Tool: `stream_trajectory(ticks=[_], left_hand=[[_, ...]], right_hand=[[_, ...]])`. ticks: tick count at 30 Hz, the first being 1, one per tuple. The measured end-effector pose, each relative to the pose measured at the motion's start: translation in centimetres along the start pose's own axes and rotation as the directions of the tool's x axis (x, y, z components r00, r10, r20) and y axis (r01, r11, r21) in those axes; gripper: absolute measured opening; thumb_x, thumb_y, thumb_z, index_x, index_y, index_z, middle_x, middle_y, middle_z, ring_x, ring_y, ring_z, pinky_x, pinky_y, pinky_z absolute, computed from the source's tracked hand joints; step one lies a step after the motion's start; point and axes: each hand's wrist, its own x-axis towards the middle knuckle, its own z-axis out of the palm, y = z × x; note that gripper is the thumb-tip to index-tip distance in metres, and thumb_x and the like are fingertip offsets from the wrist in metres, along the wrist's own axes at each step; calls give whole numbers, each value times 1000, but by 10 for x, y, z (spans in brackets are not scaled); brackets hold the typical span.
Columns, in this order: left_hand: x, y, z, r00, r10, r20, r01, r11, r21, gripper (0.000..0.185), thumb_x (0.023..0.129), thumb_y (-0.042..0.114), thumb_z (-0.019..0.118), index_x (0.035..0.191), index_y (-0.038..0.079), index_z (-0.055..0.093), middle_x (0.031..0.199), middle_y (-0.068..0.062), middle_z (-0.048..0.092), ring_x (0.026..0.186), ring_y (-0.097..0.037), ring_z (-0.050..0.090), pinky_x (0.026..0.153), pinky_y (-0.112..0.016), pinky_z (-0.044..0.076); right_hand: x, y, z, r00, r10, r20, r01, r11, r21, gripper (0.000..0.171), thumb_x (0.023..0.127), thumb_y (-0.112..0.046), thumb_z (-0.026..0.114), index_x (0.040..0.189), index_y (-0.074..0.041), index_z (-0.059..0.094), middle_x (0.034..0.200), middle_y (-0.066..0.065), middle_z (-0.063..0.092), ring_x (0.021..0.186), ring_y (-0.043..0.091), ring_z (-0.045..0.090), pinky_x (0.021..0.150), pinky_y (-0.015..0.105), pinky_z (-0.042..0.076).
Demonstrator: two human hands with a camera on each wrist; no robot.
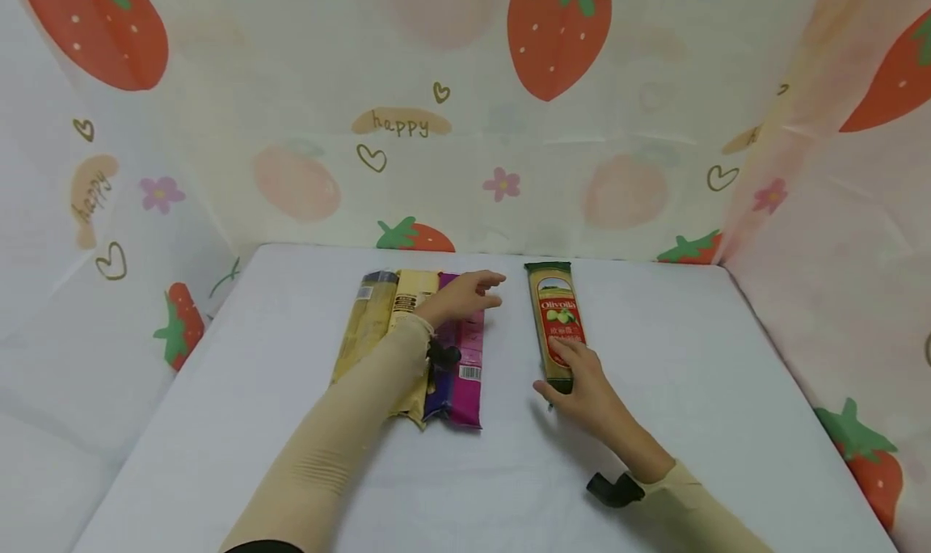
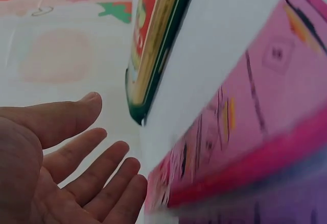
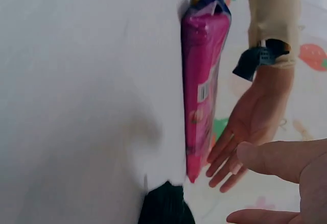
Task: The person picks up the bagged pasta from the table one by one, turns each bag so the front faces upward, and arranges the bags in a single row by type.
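Packets, at least four: three or more side by side in a row, one set apart to the right. Counted in the row: one gold packet with a dark upper end; one cream packet, partly under the left arm; one purple-and-magenta section, whether a single packet or two cannot be told.

Set-apart piece, one: Olivoila packet, long and narrow, lying flat on the white table, a strip of bare cloth between it and the row. Gold body, dark green ends and edges; red label with white lettering, green olives beneath the brand name, a small landscape with blue sky above it.

Hands, two. Right hand: over the lower end of the Olivoila packet, thumb and fingers set wide apart; contact cannot be told. Left hand: above the upper end of the purple-and-magenta section, palm turned toward the Olivoila packet, fingers loosely extended, thumb well apart, grasping nothing.

Sleeves, two, beige: left sleeve, right sleeve. Black wrist devices, two: one at the left wrist, one at the right. Backdrop, pale, printed with strawberries, hearts and flowers.
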Motion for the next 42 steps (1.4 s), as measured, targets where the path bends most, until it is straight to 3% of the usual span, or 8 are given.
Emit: stream_trajectory(ticks=[4, 9, 16, 21, 29, 38, 42], left_hand=[[-9, -6, -15, 1000, 4, -31, -3, 1000, 28, 55, 109, 17, 63, 159, -1, 48, 161, -22, 51, 150, -38, 48, 124, -48, 40], [-19, -18, -31, 998, -43, -45, 45, 997, 58, 61, 110, 22, 63, 164, 2, 41, 165, -21, 45, 151, -37, 46, 123, -49, 41], [-25, -31, -44, 996, -68, -54, 76, 982, 170, 71, 108, 23, 69, 164, -6, 36, 167, -24, 39, 157, -39, 35, 128, -51, 32], [-27, -35, -47, 998, -65, -23, 69, 976, 208, 76, 107, 25, 70, 162, -12, 32, 166, -29, 37, 156, -42, 35, 128, -52, 33], [-21, -49, -48, 997, -67, -32, 73, 961, 266, 80, 105, 29, 74, 162, -11, 34, 164, -29, 42, 154, -42, 40, 128, -52, 33], [-10, -60, -43, 990, -133, -52, 142, 915, 378, 81, 102, 33, 78, 163, -5, 39, 163, -24, 47, 152, -39, 43, 127, -49, 34], [-10, -56, -41, 985, -168, -50, 175, 917, 358, 77, 101, 31, 79, 161, -3, 43, 160, -23, 50, 149, -39, 46, 125, -50, 37]], right_hand=[[0, -5, 7, 999, -34, 5, 34, 999, -10, 78, 97, -24, 83, 160, 3, 46, 162, 27, 42, 150, 47, 38, 118, 69, 40], [1, -14, 16, 997, -78, 14, 78, 997, -5, 78, 95, -24, 85, 159, 2, 48, 161, 25, 46, 150, 44, 41, 118, 67, 40], [4, -23, 29, 995, -54, 80, 50, 998, 45, 85, 94, -31, 86, 164, -6, 44, 165, 18, 45, 153, 41, 41, 117, 66, 42], [5, -32, 36, 992, -71, 105, 64, 995, 72, 88, 92, -35, 88, 164, -10, 44, 164, 16, 46, 153, 39, 42, 118, 65, 41], [8, -43, 47, 980, -87, 178, 77, 995, 61, 98, 89, -42, 90, 167, -10, 39, 168, 13, 41, 156, 36, 39, 121, 61, 39], [15, -53, 63, 961, -117, 250, 127, 992, -26, 122, 80, -54, 94, 170, -6, 27, 174, 19, 27, 159, 41, 30, 121, 62, 39], [18, -53, 68, 952, -155, 265, 172, 984, -39, 127, 80, -52, 95, 171, -3, 22, 177, 19, 19, 161, 42, 25, 123, 61, 36]])
